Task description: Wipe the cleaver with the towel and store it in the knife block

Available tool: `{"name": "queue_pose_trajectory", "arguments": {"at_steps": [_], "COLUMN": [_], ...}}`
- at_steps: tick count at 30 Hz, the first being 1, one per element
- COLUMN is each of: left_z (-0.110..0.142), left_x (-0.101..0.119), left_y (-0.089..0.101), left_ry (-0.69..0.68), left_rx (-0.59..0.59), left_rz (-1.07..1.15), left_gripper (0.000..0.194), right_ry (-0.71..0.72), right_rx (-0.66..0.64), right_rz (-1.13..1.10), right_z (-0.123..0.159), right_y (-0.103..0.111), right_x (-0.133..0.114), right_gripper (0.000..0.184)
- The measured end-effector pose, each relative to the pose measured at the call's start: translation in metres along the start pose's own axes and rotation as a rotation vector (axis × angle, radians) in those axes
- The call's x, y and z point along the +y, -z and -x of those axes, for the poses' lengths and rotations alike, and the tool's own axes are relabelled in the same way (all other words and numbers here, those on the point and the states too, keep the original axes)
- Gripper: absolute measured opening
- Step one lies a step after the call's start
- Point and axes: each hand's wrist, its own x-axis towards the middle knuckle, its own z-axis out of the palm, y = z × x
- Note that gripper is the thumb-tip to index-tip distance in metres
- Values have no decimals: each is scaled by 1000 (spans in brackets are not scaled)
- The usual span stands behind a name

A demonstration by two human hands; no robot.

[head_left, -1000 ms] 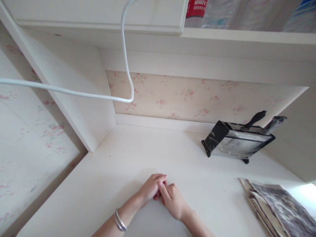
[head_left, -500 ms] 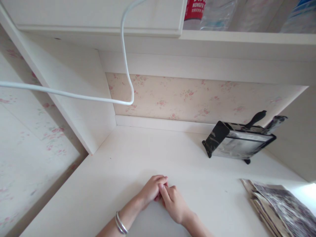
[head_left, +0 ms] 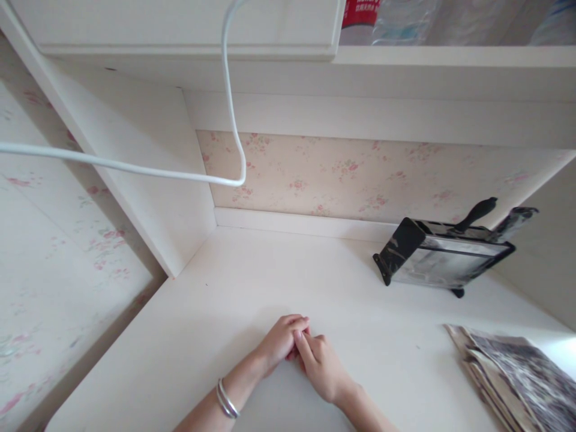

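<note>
My left hand (head_left: 284,339) and my right hand (head_left: 321,366) are clasped together over the white tabletop (head_left: 216,300). The fingers of both are closed and folded into each other, and the right thumb lies across the join. No object shows in either hand, though the inner fingers are partly hidden. Two silver bangles (head_left: 227,399) circle my left wrist. Nearest on the right lies a folded cloth (head_left: 517,372) with a dark pattern and beige edges. Behind it stands a black-framed knife block (head_left: 445,258) with clear sides and dark handles sticking up.
A white cable (head_left: 171,174) hangs in front of the view at upper left. Overhead, a cabinet shelf (head_left: 450,56) holds a red-labelled bottle (head_left: 360,15) and clear plastic items. A side panel (head_left: 148,168) bounds the table on the left, with flowered wallpaper (head_left: 315,174) behind.
The view has shifted slightly, so the surroundings appear a little farther right and higher. My hands stay clasped in the same pose.
</note>
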Motion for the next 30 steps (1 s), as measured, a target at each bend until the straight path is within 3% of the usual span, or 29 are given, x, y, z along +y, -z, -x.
{"name": "queue_pose_trajectory", "arguments": {"at_steps": [30], "left_z": [1], "left_x": [1], "left_y": [-1], "left_ry": [-4], "left_rx": [-1], "left_rz": [-12], "left_gripper": [33], "right_ry": [-7], "right_rx": [3], "right_rz": [24], "right_z": [-1], "right_y": [0], "right_x": [1], "right_gripper": [66]}}
